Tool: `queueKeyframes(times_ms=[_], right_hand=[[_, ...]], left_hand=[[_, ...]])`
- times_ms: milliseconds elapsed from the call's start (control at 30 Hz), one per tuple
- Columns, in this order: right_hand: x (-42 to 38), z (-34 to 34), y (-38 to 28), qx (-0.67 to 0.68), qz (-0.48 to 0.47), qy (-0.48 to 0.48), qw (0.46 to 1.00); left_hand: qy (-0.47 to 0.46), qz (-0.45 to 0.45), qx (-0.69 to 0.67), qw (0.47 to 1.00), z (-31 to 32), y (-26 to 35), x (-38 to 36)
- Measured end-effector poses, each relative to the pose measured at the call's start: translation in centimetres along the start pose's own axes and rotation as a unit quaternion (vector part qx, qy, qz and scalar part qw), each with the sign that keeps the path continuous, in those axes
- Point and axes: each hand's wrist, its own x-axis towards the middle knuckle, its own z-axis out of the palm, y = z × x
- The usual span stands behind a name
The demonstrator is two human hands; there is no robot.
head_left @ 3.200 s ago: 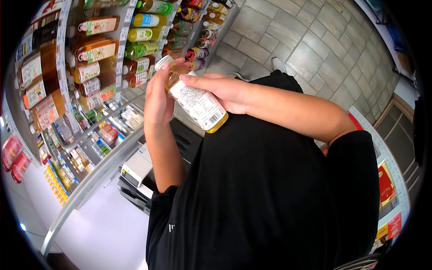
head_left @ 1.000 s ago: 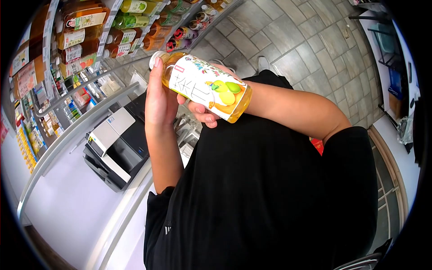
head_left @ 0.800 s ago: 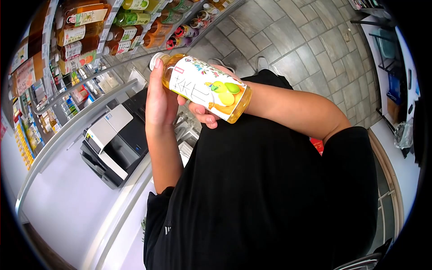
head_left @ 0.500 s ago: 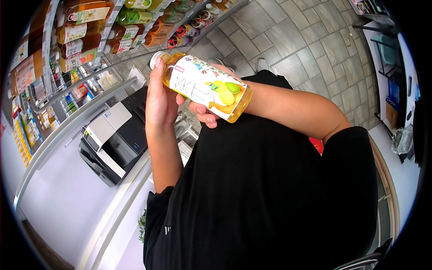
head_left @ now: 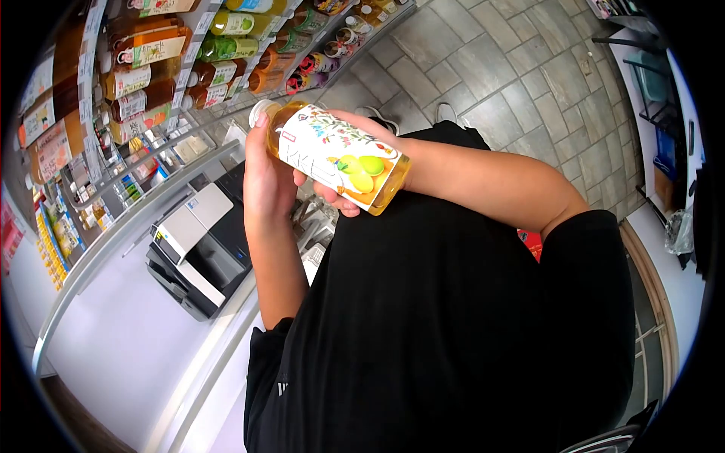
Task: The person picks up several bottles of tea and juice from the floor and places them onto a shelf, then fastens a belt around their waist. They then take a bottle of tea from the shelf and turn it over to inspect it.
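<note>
A drink bottle of yellow liquid, labelled with green fruit and flowers, lies tilted across both hands in front of my chest. Its white cap points to the upper left. My left hand is closed about the neck end, its thumb against the cap; most of its other fingers are hidden. From beneath and behind, my right hand wraps the bottle's body, with fingertips showing at the lower edge. The label faces up toward me.
Shelves of bottled drinks stand at the upper left. A black and white machine sits on the white counter to my left, beside a metal rail. Grey floor tiles lie ahead, and white shelving is on the right.
The bottle and both hands have shifted slightly left and down in view, and the bottle has rolled a little. The shelves and machine appear a bit farther right and lower.
</note>
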Motion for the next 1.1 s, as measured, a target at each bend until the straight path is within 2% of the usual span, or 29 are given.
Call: queueKeyframes(times_ms=[167, 200, 267, 300, 367, 400, 433, 467, 500, 633, 733, 800, 867, 900, 933, 967, 1000, 1067, 1100], right_hand=[[-0.3, 2.0, -0.9, 0.002, -0.032, 0.074, 0.997], [-0.2, 0.3, -1.0, -0.071, -0.026, 0.039, 0.996], [-0.5, 1.8, -1.3, -0.034, -0.045, 0.058, 0.997], [-0.6, 2.3, -1.3, 0.004, -0.059, 0.078, 0.995], [-0.7, 2.5, -1.5, 0.006, -0.069, 0.075, 0.995], [-0.5, 2.7, -1.8, 0.009, -0.075, 0.073, 0.994], [-0.4, 3.3, -1.9, 0.009, -0.079, 0.072, 0.994], [-0.2, 4.2, -2.0, 0.011, -0.078, 0.112, 0.991], [0.1, 4.9, -2.2, 0.012, -0.076, 0.153, 0.985], [0.2, 4.7, -2.3, 0.026, -0.081, 0.148, 0.985], [0.8, 4.3, -2.4, -0.02, -0.091, 0.155, 0.983], [1.4, 4.2, -2.3, -0.034, -0.135, 0.174, 0.975], [1.3, 4.8, -2.1, -0.035, -0.143, 0.195, 0.97], [1.4, 5.0, -2.1, -0.029, -0.15, 0.217, 0.964], [1.3, 4.8, -2.0, -0.09, -0.156, 0.191, 0.965], [1.5, 4.5, -2.0, -0.088, -0.156, 0.191, 0.965], [1.8, 4.2, -1.9, -0.079, -0.165, 0.212, 0.96], [2.1, 4.2, -1.6, -0.069, -0.174, 0.233, 0.954], [2.4, 4.2, -1.5, -0.08, -0.181, 0.258, 0.946]], left_hand=[[-0.048, -0.033, -0.038, 0.998, -0.4, 0.4, 1.1], [-0.051, -0.034, -0.034, 0.998, -0.1, 0.3, 1.2], [0.018, -0.033, -0.02, 0.999, 1.6, 0.3, 1.1], [0.015, -0.036, -0.017, 0.999, 1.1, 0.3, 1.4], [-0.088, -0.054, -0.039, 0.994, 0.2, 0.6, 1.9], [-0.091, -0.058, -0.037, 0.994, 0.1, 0.8, 2.2], [-0.053, -0.051, -0.025, 0.997, 1.1, 1.1, 2.1], [-0.015, -0.042, -0.013, 0.999, 1.9, 1.5, 2.0], [-0.018, -0.044, -0.011, 0.999, 2.3, 2.1, 2.0], [-0.023, -0.05, 0.022, 0.998, 3.1, 2.9, 2.3], [-0.048, -0.06, 0.0, 0.997, 1.5, 3.1, 2.9], [-0.067, -0.064, -0.022, 0.995, 1.0, 3.1, 3.1], [-0.004, -0.047, 0.018, 0.999, 2.7, 2.8, 2.5], [-0.005, -0.046, 0.019, 0.999, 3.6, 2.8, 2.2], [0.043, -0.044, -0.009, 0.998, 4.9, 2.9, 1.9], [0.092, -0.044, -0.037, 0.994, 5.6, 3.1, 1.7], [0.092, -0.045, -0.036, 0.994, 4.9, 2.9, 1.7], [0.003, -0.062, -0.058, 0.996, 2.4, 2.5, 2.2], [0.004, -0.063, -0.058, 0.996, 1.9, 2.5, 2.3]])
